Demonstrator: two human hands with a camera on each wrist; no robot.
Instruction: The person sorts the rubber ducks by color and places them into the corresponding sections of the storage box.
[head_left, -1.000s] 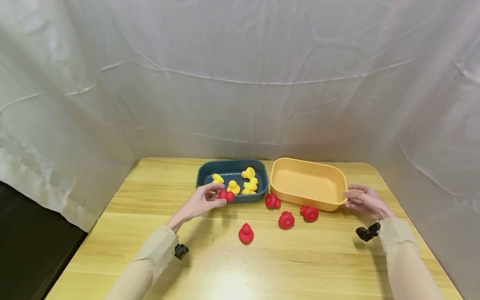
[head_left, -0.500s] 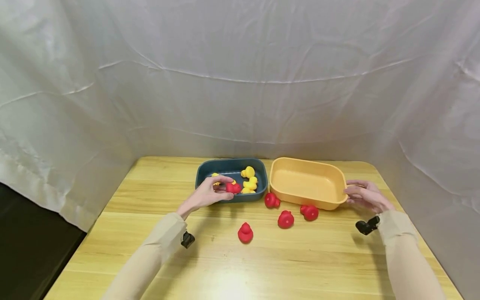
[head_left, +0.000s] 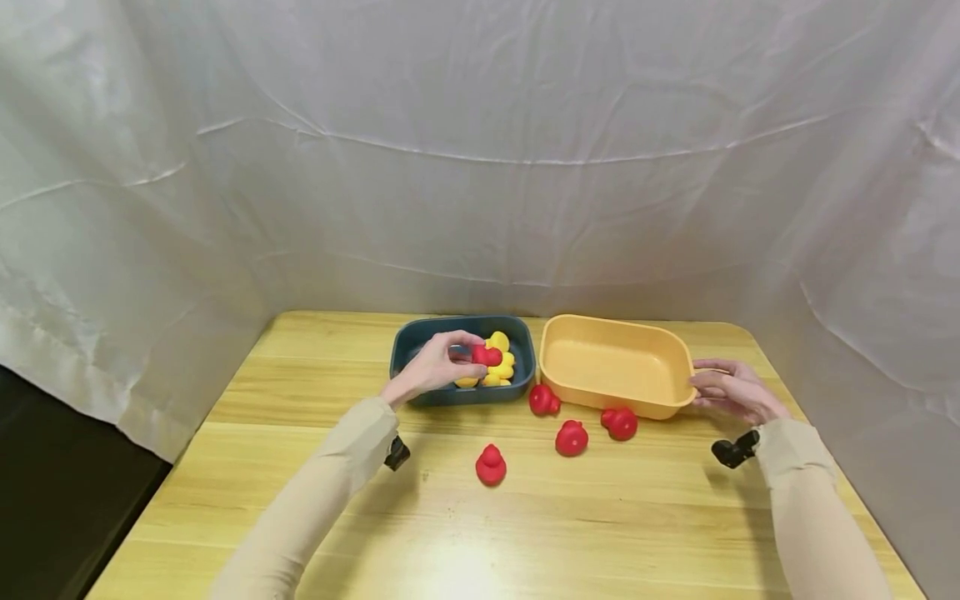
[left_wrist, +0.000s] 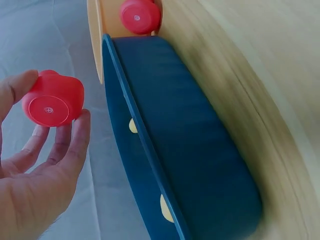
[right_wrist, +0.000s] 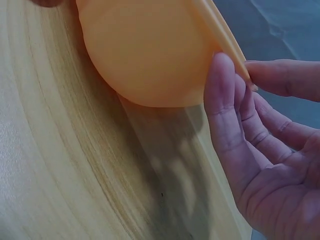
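Observation:
My left hand (head_left: 437,364) pinches a red rubber duck (head_left: 487,356) between thumb and fingertips, over the dark blue tray (head_left: 480,394). In the left wrist view, that red duck shows its round flat base, apart from the tray wall. Yellow rubber ducks (head_left: 507,367) lie inside the blue tray, partly hidden by the hand and the held duck. On the right, the orange tray (head_left: 607,358) has nothing in it. My right hand (head_left: 737,392) holds its right end, with fingers (right_wrist: 285,77) at the rim and against the outer wall.
Several red ducks rest on the wooden table (head_left: 600,525): one close to the gap between the trays (head_left: 543,400), two before the orange tray (head_left: 572,439), and another nearer the front (head_left: 491,467). A pale curtain (head_left: 525,208) hangs behind the table and along its sides.
My left hand has carried the red duck rightward and farther back, from the blue tray's front edge to over its middle. The right hand and orange tray have stayed in place.

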